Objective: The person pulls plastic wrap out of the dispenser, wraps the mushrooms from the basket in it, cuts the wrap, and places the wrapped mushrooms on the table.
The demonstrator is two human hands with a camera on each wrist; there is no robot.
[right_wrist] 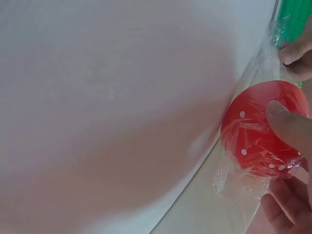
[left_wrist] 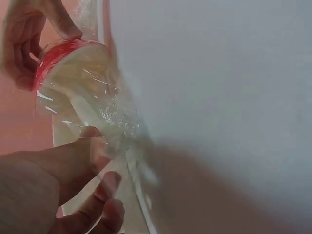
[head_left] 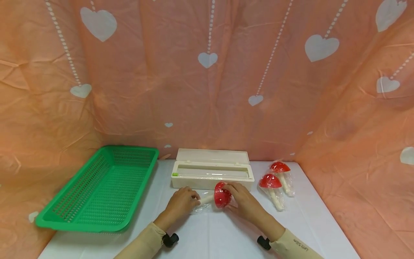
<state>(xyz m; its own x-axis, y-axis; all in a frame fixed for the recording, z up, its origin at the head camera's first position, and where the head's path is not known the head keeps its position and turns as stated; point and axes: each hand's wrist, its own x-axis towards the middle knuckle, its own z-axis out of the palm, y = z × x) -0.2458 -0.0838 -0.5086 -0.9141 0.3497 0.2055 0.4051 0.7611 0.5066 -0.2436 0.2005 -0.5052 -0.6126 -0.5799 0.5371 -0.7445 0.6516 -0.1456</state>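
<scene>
A toy mushroom with a white-dotted red cap (head_left: 221,196) and pale stem lies on its side above the table, wrapped in clear cling film. My right hand (head_left: 245,204) holds the cap from the right, thumb on its dome in the right wrist view. At the stem end, my left hand (head_left: 182,202) pinches the loose film (right_wrist: 265,58) between thumb and fingers. The left wrist view shows the cap's pale underside (left_wrist: 87,66) through the film. Right behind the hands stands a white cling film dispenser box (head_left: 207,183) with its lid raised.
A green perforated basket (head_left: 87,227) stands on the left of the white-covered table (head_left: 207,237). Two wrapped red-capped mushrooms, a nearer one (head_left: 270,181) and a farther one (head_left: 280,167), lie at the right. An orange curtain (head_left: 181,90) with hearts encloses the back and sides.
</scene>
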